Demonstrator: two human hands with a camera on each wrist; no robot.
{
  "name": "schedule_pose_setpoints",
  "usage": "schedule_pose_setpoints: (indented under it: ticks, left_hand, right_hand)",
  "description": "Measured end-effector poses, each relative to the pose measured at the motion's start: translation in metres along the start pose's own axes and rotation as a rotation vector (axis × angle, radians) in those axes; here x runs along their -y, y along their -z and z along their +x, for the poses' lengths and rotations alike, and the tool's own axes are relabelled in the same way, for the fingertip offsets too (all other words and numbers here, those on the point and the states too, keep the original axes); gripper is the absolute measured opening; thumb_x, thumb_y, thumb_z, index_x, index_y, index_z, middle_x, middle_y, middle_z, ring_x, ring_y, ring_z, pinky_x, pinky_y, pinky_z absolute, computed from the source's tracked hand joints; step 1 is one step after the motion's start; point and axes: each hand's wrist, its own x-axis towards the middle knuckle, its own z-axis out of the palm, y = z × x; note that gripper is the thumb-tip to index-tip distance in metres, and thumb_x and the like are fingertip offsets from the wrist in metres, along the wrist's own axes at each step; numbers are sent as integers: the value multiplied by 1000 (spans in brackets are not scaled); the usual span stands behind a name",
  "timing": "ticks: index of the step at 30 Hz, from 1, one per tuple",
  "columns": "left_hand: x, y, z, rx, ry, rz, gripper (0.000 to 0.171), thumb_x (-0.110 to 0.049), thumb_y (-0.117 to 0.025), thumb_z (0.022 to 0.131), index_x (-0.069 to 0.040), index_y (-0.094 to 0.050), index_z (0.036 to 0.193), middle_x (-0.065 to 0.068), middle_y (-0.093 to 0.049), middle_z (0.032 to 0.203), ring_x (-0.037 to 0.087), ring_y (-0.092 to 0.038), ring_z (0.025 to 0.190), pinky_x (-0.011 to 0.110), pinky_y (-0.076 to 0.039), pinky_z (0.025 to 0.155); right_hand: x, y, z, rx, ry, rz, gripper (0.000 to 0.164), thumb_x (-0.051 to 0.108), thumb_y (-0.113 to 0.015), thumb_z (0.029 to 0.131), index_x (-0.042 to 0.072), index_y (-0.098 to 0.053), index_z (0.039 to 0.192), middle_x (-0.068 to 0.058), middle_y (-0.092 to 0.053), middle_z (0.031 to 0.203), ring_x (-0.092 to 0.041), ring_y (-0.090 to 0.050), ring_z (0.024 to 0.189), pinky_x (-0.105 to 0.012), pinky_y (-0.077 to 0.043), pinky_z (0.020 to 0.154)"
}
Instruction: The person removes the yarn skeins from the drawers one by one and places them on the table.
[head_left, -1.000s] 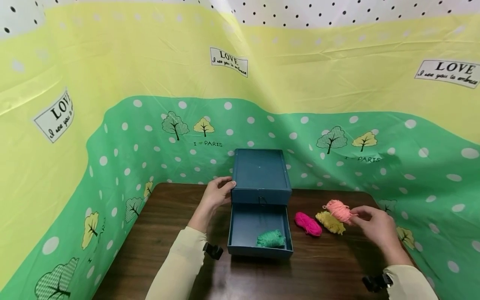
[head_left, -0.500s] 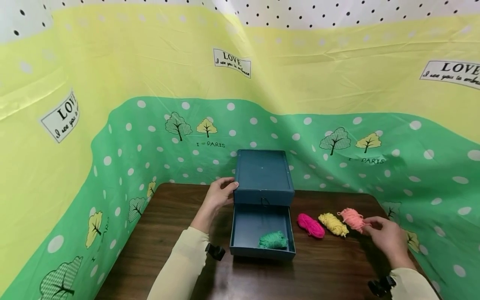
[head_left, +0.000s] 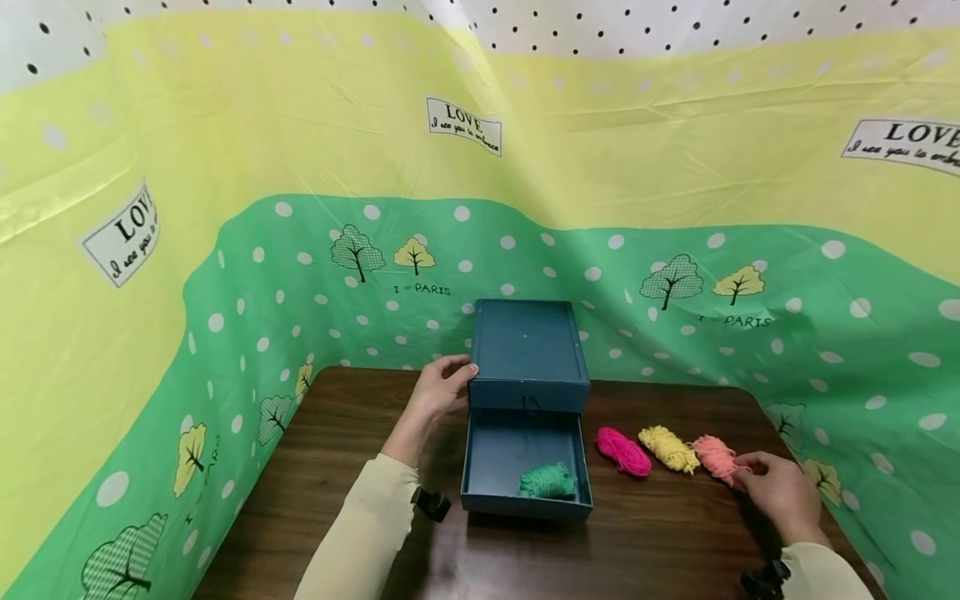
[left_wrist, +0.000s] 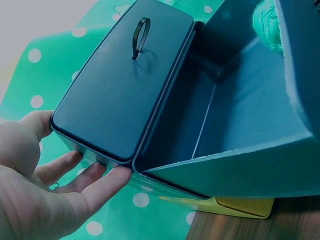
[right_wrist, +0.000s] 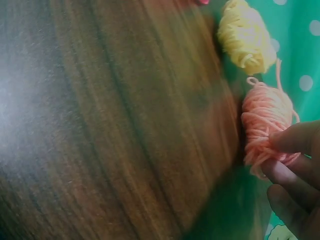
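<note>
In the head view, a dark blue two-drawer box [head_left: 529, 342] stands at the table's back with its lower drawer [head_left: 487, 467] pulled out. A green yarn skein [head_left: 548, 481] lies inside, towards the front right. My left hand [head_left: 438, 387] touches the box's left side; in the left wrist view its thumb meets one edge and its fingertips rest along the side wall. Over on the right, my right hand [head_left: 783, 496] pinches the near end of a salmon-pink yarn skein [head_left: 716, 458], which lies on or just over the table beside a yellow skein [head_left: 668, 449].
A magenta yarn skein [head_left: 624, 452] lies between the drawer and the yellow skein. The upper drawer is closed, with a small black loop pull [left_wrist: 140, 38]. A patterned green and yellow curtain [head_left: 420, 333] hangs around the brown wooden table [head_left: 660, 542].
My right hand has lowered the salmon skein from over the yellow one and shifted it right, so the yellow skein shows fully. My left hand stays at the box.
</note>
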Motion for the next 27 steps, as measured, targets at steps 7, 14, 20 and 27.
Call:
schedule_pose_setpoints:
  ticks: [7,14,20,27]
  left_hand:
    - [0,0,1,0,2,-3,51,-31,-68,101,-10,-57,146,17,-58,138,33,-64,122,49,-56,100]
    - [0,0,0,-3,2,-1,50,-32,-67,101,-10,-57,146,16,-58,139,32,-64,122,48,-57,98]
    - [0,0,0,-4,3,2,50,-32,-67,101,-11,-57,145,16,-57,140,33,-63,124,48,-56,99]
    - [3,0,1,0,2,5,51,-33,-68,101,-11,-57,146,16,-57,142,35,-62,126,51,-55,101]
  right_hand:
    - [-3,-4,2,-9,-30,3,30,26,-72,94,2,-75,112,-5,-76,78,-20,-62,63,-36,-44,52]
    - [-7,-6,1,-40,0,-12,38,30,-75,92,1,-73,117,-24,-73,106,-35,-66,75,-40,-45,55]
    - [-2,0,-4,-89,35,0,40,31,-75,93,2,-71,121,-20,-73,94,-22,-60,64,-36,-43,50]
    - [26,12,-13,-125,104,10,44,34,-74,95,2,-69,125,-12,-68,84,-18,-53,58,-34,-37,47]
